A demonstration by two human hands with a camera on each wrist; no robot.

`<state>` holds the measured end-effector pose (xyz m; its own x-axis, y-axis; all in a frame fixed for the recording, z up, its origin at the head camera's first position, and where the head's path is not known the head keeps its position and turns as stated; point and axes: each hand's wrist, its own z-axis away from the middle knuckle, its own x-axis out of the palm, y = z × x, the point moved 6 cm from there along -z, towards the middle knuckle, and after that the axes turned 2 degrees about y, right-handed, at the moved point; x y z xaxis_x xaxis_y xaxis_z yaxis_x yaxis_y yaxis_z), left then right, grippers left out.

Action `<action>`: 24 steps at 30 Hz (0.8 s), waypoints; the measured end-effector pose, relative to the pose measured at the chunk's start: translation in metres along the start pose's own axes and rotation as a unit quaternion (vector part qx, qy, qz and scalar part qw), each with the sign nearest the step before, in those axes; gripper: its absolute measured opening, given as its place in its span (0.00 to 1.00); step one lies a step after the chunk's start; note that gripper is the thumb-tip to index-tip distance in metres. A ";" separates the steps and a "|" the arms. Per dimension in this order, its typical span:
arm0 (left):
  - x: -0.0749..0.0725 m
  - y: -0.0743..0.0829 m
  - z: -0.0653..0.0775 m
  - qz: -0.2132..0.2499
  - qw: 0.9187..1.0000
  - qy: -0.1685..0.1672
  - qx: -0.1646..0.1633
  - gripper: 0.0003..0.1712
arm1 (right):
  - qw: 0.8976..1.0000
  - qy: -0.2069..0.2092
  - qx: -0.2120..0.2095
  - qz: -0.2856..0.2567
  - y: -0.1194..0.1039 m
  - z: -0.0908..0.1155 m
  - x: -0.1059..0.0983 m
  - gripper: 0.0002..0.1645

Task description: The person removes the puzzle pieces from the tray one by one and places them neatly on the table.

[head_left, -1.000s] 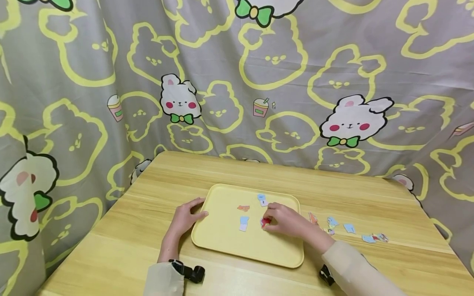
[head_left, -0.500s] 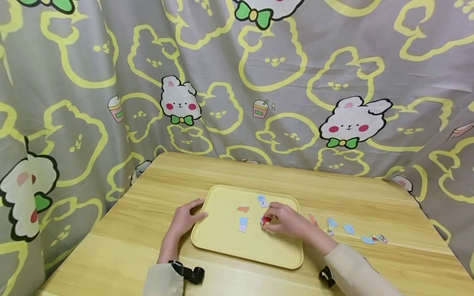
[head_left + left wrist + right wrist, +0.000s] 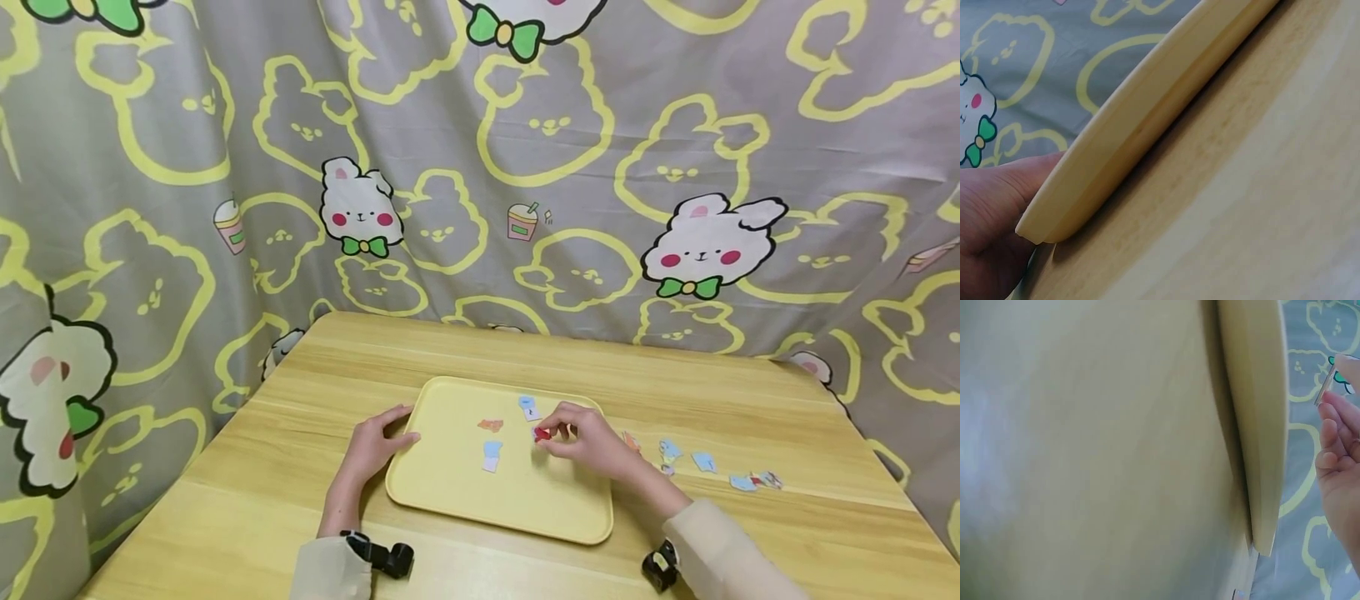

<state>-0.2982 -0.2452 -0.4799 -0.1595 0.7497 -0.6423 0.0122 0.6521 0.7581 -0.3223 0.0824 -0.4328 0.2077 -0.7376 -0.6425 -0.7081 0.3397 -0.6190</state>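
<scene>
My right hand pinches a small flat red puzzle piece between thumb and fingertips, above the right half of a yellow tray. In the right wrist view the piece shows edge-on, thin, held apart from the tray. My left hand rests at the tray's left edge, its thumb over the rim and its fingers spread along the outside. On the tray lie an orange piece, a blue and lilac pair and another blue and lilac pair near the far rim.
Several more pieces lie on the wooden table right of the tray, among them a blue piece and a multicoloured group. A grey patterned curtain hangs behind the table. Both wrists wear black camera mounts.
My right hand has risen slightly and moved a little towards the far right, lifting the red puzzle piece with it. The left hand keeps its place at the tray edge.
</scene>
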 end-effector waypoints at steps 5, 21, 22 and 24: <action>0.000 -0.001 0.000 0.000 1.000 -0.004 -0.002 0.30 | 1.000 0.007 0.010 -0.005 0.001 0.000 -0.001 0.10; 0.001 -0.002 -0.001 0.005 1.000 -0.010 0.002 0.30 | 0.999 -0.004 0.052 0.014 0.008 0.016 -0.010 0.09; 0.001 -0.002 -0.001 0.005 1.000 -0.009 0.003 0.30 | 0.998 -0.005 0.053 0.015 0.009 0.017 -0.011 0.09; 0.001 -0.003 -0.001 0.004 1.000 -0.007 0.003 0.30 | 0.999 -0.006 0.050 0.018 0.009 0.020 -0.012 0.08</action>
<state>-0.2990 -0.2461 -0.4826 -0.1451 0.7563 -0.6379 0.0196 0.6468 0.7624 -0.3178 0.1064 -0.4400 0.1922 -0.7177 -0.6693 -0.6436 0.4227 -0.6380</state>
